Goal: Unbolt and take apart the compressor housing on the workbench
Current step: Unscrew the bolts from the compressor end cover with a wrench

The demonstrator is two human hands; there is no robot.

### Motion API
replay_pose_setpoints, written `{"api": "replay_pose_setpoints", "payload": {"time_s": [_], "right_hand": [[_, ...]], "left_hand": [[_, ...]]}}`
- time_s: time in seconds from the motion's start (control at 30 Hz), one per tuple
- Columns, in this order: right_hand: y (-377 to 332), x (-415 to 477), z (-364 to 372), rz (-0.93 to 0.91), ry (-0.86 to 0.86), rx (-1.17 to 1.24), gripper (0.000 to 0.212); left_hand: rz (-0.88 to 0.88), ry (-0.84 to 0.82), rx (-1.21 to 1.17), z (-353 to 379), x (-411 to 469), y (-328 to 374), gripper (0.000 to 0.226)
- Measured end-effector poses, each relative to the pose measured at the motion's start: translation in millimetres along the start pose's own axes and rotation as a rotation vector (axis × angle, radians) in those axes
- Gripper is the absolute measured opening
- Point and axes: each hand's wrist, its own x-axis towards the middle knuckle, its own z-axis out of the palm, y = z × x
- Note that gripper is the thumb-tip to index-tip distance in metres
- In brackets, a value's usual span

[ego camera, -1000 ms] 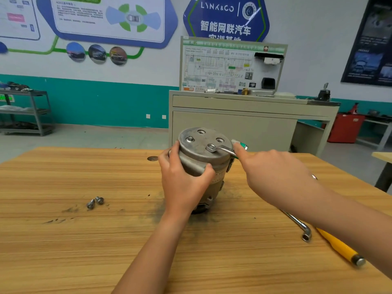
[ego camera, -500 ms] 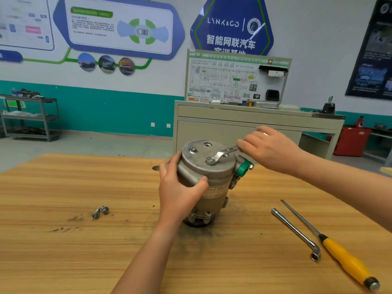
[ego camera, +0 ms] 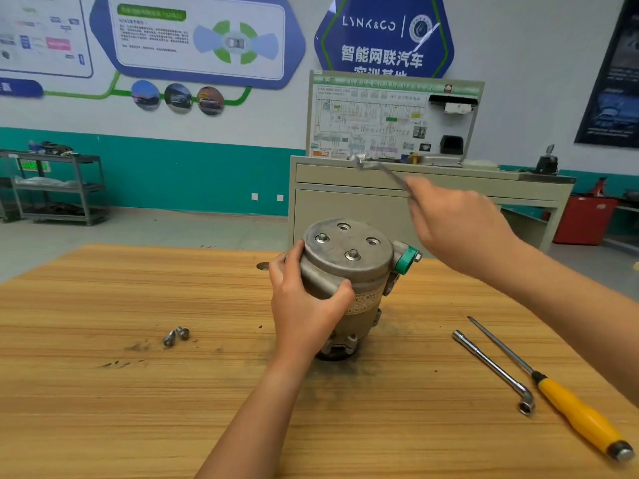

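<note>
A grey metal compressor housing (ego camera: 349,271) stands upright on the wooden workbench (ego camera: 138,392). Its round top cover shows two bolts, one near the front (ego camera: 352,254) and one at the left (ego camera: 322,238), plus two empty bolt holes. A green cap (ego camera: 405,260) sticks out on its right side. My left hand (ego camera: 307,305) grips the housing's left side. My right hand (ego camera: 460,229) holds a thin wrench (ego camera: 380,171) raised in the air above and behind the housing, clear of the bolts.
Two loose bolts (ego camera: 175,335) lie on the bench to the left. An L-shaped socket wrench (ego camera: 494,371) and a yellow-handled screwdriver (ego camera: 570,406) lie at the right. A grey cabinet (ego camera: 345,198) with a training board stands behind the bench.
My right hand has lifted the wrench off the front bolt and raised it up and back. My left hand has kept its grip on the housing.
</note>
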Motion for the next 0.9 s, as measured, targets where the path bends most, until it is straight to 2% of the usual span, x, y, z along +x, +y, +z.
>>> {"api": "replay_pose_setpoints", "payload": {"time_s": [0.07,0.13,0.27,0.43,0.57,0.7,0.9], "right_hand": [[-8,-28,-9,-0.030,-0.226,-0.161,0.021],[-12,-42,-12,-0.016,-0.381,-0.243,0.027],[-18,-44,-12,0.009,-0.480,-0.275,0.039],[-34,-41,-22,0.005,-0.516,-0.351,0.044],[-51,-38,-26,0.041,-0.573,-0.322,0.038],[-59,-54,-19,0.092,-0.562,-0.308,0.056],[-70,-53,-15,0.136,-0.587,-0.265,0.058]], "left_hand": [[-0.005,0.006,0.014,1,0,1,0.085],[-0.013,0.012,0.024,3,-1,3,0.086],[0.001,0.026,0.042,8,-4,6,0.085],[-0.009,0.047,0.066,13,-5,7,0.083],[-0.019,0.048,0.095,16,-7,9,0.080],[-0.017,0.060,0.108,15,-8,10,0.080],[-0.050,0.085,0.066,12,-10,12,0.087]]}}
